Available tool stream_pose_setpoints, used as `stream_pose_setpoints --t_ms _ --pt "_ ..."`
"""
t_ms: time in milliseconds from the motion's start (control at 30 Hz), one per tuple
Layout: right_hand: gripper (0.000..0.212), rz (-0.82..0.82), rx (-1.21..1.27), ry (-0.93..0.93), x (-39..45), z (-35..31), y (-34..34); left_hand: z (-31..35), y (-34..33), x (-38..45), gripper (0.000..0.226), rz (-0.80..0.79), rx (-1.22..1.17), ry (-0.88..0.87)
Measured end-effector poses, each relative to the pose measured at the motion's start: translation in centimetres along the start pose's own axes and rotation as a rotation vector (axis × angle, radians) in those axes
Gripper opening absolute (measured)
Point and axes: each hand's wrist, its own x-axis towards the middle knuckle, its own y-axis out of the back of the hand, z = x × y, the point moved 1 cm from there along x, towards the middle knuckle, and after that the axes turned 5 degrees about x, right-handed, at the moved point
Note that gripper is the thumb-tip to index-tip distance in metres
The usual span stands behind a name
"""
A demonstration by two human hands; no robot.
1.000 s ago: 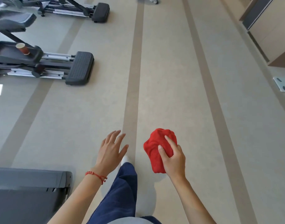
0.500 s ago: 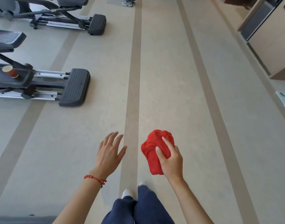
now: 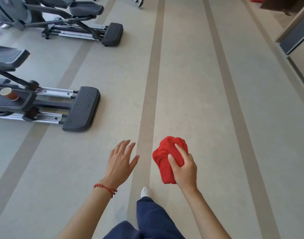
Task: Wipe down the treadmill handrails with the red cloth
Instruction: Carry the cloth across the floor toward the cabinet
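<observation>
Nearest the camera, dark blue trousers (image 3: 153, 221) and a white shoe (image 3: 146, 191) show a person mid-stride on the floor (image 3: 208, 100). The right hand (image 3: 184, 167) grips the cloth (image 3: 166, 157), which is bunched into a red wad, with fingers curled over its top and side; it is held in the air in front of the body, touching nothing else. The left hand (image 3: 121, 163) is empty, its fingers spread and relaxed, with a red bracelet (image 3: 105, 188) at the wrist; the two hands are apart, a gap of bare floor between them. No treadmill and no handrail is in view, so by my judgement the wiping is not under way at this moment: the cloth is in hand, and reaching a treadmill and wiping its rails seems to be left. Whether any rail has already been wiped cannot be told. The floor is pale beige with darker stripes running away from the viewer. To the left stands an elliptical (image 3: 61, 107) with a paper cup (image 3: 9, 94) on it, and a second machine (image 3: 78, 30) lies farther back. Well ahead, at the top edge, another person's shoe (image 3: 139, 0) shows, and at far right a wall with a dark panel (image 3: 296, 38).
</observation>
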Motion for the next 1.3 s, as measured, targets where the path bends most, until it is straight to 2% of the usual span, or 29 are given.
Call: stream_pose_setpoints --t_ms 300,567,900,1133,1300 --pt "0.043 -0.01 0.003 -0.025 13.1 -2.4 -1.6 0.0 0.4 13.4 0.05 -0.05 0.009 0.03" --pt "0.043 0.056 0.028 -0.037 27.6 -5.7 -5.3 -2.5 0.6 29.4 0.049 -0.064 0.019 -0.043" --pt "0.043 0.118 0.05 -0.078 43.6 -10.9 -9.0 -4.6 4.1 49.3 0.046 -0.063 0.0 -0.139" --pt "0.042 0.125 0.041 -0.096 54.2 -11.7 -9.7 -4.5 2.6 60.1 0.05 -0.135 0.02 -0.145" --pt "0.042 0.133 0.064 -0.086 64.0 -12.0 -10.1 -4.0 1.5 69.5 0.05 -0.118 0.025 -0.131"
